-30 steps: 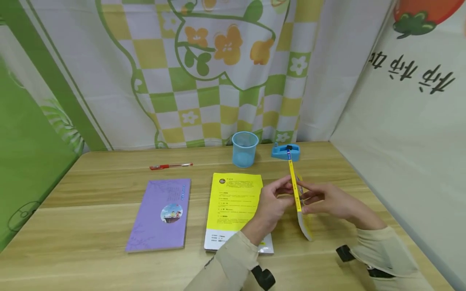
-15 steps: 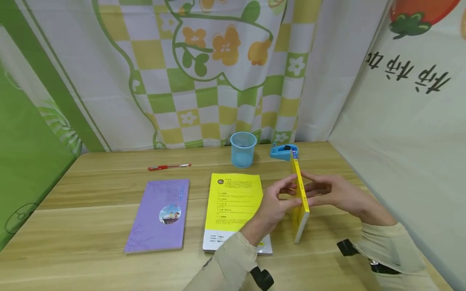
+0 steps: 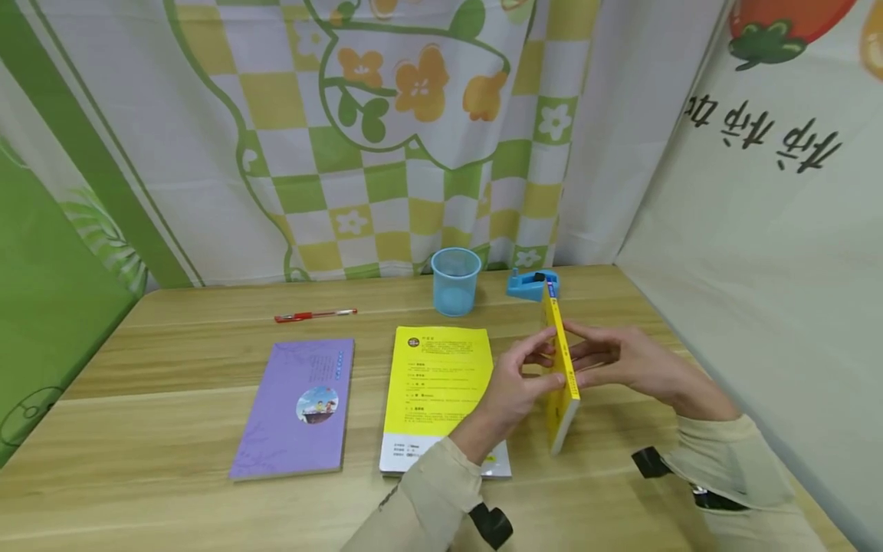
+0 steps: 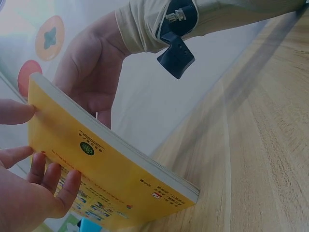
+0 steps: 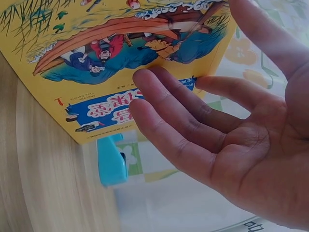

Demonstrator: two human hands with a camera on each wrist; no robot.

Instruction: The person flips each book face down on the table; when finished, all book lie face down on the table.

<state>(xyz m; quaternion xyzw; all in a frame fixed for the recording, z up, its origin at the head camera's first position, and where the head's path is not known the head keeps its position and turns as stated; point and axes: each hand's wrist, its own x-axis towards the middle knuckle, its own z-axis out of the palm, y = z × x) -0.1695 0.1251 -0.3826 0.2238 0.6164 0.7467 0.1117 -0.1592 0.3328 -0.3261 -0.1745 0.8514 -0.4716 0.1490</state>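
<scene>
A yellow picture-covered book (image 3: 565, 356) stands upright on the wooden table, its narrow spine tilted up toward the head camera. On its left side the fingertips and thumb of my left hand (image 3: 509, 389) press the cover. From the other side my right hand (image 3: 633, 369) presses with extended fingers. In the left wrist view, the yellow back cover (image 4: 111, 159) and pale page edges face the camera. Straight fingers (image 5: 174, 140) of the right hand lie against the illustrated front cover (image 5: 111, 58) in the right wrist view. Left of the hands lies another yellow-and-white book (image 3: 434, 383), partly behind the left forearm.
Farther left lies a purple book (image 3: 276, 429), with a red pen (image 3: 316, 315) behind it. A blue mesh cup (image 3: 455, 295) and a blue tape dispenser (image 3: 527, 285) stand near the back edge. Patterned curtains (image 3: 386, 184) hang behind the table, and a pale wall covering (image 3: 759, 253) is at right.
A second ago the book's lower end looked bowed; half a second ago it had straightened and turned, its page edge showing. Since then both hands and book stay much the same; the view shifts slightly.
</scene>
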